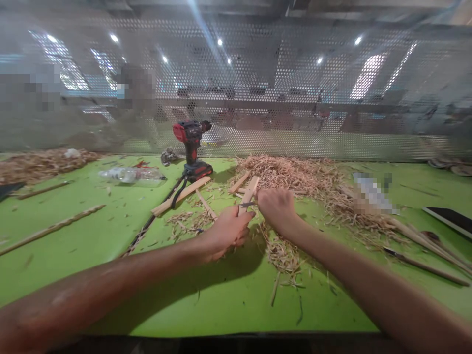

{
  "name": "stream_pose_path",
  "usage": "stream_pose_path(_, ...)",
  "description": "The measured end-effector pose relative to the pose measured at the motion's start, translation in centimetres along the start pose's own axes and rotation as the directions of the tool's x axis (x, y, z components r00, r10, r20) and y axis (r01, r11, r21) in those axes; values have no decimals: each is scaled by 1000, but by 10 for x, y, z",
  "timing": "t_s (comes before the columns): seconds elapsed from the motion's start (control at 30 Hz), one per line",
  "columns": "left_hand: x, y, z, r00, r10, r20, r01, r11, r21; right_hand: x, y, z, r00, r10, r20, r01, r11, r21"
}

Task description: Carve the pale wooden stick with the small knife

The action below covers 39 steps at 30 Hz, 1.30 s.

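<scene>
My left hand (229,230) is closed around the lower end of a short flat wooden stick (249,192) that points away from me over the green table (92,236). My right hand (275,206) is clenched just right of it, gripping a small dark blade (248,204) laid across the stick. Both hands meet above a scatter of wood shavings (282,253).
A red and black cordless drill (192,147) stands upright at the back centre. A clear plastic bottle (132,175) lies to its left. Wooden strips (180,195) and sticks lie around. A large shavings heap (313,182) spreads right. A perforated metal screen (258,88) walls the far edge.
</scene>
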<state>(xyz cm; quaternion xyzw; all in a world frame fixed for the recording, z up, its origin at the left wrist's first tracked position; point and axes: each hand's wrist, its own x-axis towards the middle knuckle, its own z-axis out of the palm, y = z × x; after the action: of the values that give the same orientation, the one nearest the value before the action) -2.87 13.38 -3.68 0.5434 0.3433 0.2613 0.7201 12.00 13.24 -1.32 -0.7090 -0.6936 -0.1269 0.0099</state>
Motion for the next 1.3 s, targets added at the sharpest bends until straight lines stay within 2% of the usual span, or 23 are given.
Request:
stream_pose_path(0.1, 0, 0, 0, 1000, -13, -20, 12, 1000, -23, 8, 2, 4, 1000, 9, 0, -9, 1000, 0)
stream_pose_path(0.23, 0, -5, -3, 998, -46, 41, 48, 998, -39, 22, 17, 11, 999, 53, 9, -53, 999, -8)
stream_pose_path(0.33, -4, -11, -1, 992, -86, 92, 84, 996, 26, 37, 47, 14, 987, 158, 35, -157, 987, -26)
stream_pose_path(0.43, -8, -14, 3, 981, -112, 157, 96, 990, 106, 46, 85, 12, 945, 326, 42, -323, 944, -63)
stream_pose_path(0.53, -7, -11, 3, 991, -69, 117, 58, 994, 95, 40, 101, 6, 923, 384, -9, -384, 921, -71)
stream_pose_path(0.6, -4, -10, 2, 994, -63, 85, 57, 995, 78, 27, 93, 2, 943, 331, -27, -331, 943, -32)
stream_pose_path(0.73, 0, -8, -1, 992, -63, 110, 62, 998, 12, -2, 49, 1, 987, 156, 26, -158, 986, 61)
stream_pose_path(0.83, -2, -6, -1, 990, -56, 132, 63, 997, -44, -14, 21, 1, 996, 78, 34, -79, 996, 36)
stream_pose_path(0.9, -4, -5, 0, 989, -43, 142, 54, 995, -79, -17, 11, 0, 999, 41, 26, -41, 999, 12)
stream_pose_path(1.07, -7, -3, 1, 987, -32, 159, 49, 993, -103, -14, 9, -2, 999, 17, -39, -19, 999, -41)
stream_pose_path(1.3, -9, 3, 0, 991, -51, 122, 63, 994, -92, -9, 10, -7, 998, -20, -67, 15, 997, -77)
